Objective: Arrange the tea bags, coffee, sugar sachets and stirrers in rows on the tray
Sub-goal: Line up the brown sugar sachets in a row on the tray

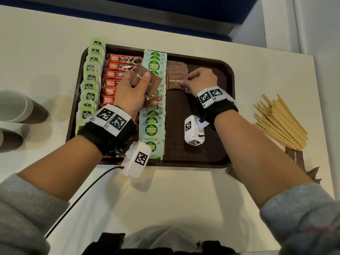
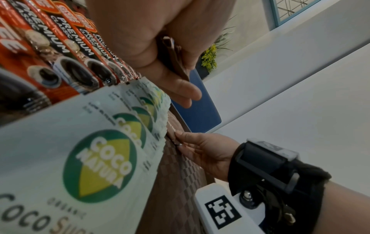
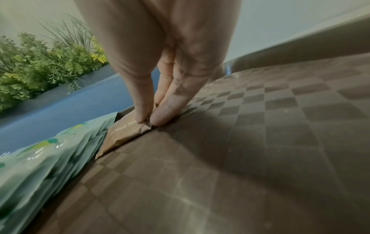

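On a brown tray [image 1: 217,159], the right hand [image 1: 199,79] pinches a brown sugar sachet [image 1: 175,80] at the tray's 12 o'clock, best laid overlapping toward 6 o'clock beside the green sachets [image 1: 151,129], while the left hand [image 1: 132,92] grips spare brown sachets [image 1: 142,75].

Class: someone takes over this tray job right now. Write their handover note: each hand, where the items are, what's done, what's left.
Left hand: grips a small stack of brown sugar sachets above the tray.
Right hand: pinches the corner of a brown sachet lying on the tray, just right of the Coco sugar row.
Done: tea bags along the left edge, coffee sticks next, then Coco sugar.
Left: finish the brown sugar row from the held stack; then the stirrers, piled on the table right of the tray.
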`<action>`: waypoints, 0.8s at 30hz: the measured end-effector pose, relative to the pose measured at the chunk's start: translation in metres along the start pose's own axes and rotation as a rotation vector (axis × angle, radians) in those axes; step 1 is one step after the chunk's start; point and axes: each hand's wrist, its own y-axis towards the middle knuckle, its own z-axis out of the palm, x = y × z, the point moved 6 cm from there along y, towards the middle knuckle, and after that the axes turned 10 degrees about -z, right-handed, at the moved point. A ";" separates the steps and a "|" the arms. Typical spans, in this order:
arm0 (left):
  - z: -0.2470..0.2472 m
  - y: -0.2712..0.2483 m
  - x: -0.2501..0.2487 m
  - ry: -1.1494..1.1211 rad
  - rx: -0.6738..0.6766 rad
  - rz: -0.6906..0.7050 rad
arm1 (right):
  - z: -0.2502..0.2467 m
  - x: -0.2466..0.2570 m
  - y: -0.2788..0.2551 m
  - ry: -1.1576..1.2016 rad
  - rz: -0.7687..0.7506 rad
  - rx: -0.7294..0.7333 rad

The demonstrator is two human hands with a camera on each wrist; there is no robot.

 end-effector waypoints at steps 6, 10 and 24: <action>0.000 0.000 0.001 -0.006 0.011 -0.007 | 0.000 0.002 -0.002 -0.058 0.005 -0.008; 0.000 0.001 0.001 -0.004 0.012 -0.006 | -0.001 0.002 -0.002 -0.034 0.010 -0.011; 0.003 0.000 0.005 -0.013 -0.029 -0.044 | -0.012 0.008 -0.009 -0.083 -0.055 -0.035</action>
